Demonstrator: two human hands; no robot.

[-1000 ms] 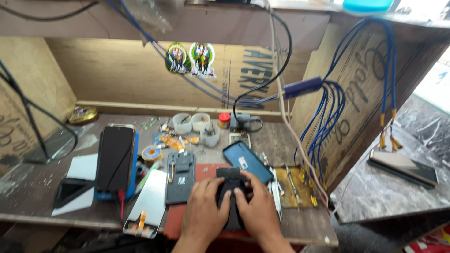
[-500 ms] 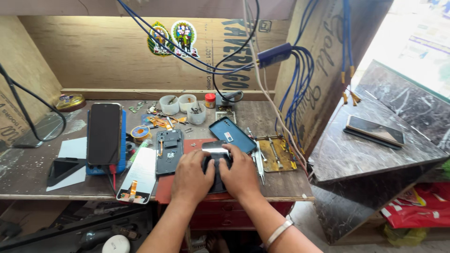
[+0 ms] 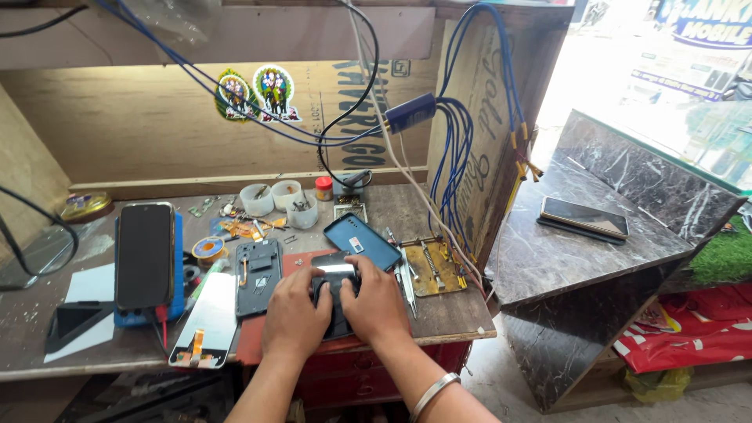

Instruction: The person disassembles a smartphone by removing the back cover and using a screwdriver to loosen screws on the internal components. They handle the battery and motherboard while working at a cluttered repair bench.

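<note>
**Two hands pressed on a dark phone body at the front of the bench**

At nine o'clock on the worn wooden bench (image 3: pixel 439 223) a black smartphone with a dark screen (image 3: pixel 144 254) lies on a blue pad. Toward the middle rest a loose glass screen panel with an orange flex cable (image 3: pixel 205 323) and a black phone back frame (image 3: pixel 258 276).

At six o'clock the left hand (image 3: pixel 296 312) and right hand (image 3: pixel 377 307) both curl around a dark, flat phone body (image 3: pixel 335 282), thumbs pressing its upper face, fingers wrapped along its sides. It lies flat on a red mat (image 3: pixel 249 341).

It looks light, rigid and thin, probably slippery and fragile on its face; the long edges seem the safest hold.

At one o'clock from it lies a blue-backed phone (image 3: pixel 362 241), then metal tweezers (image 3: pixel 407 274).
</note>
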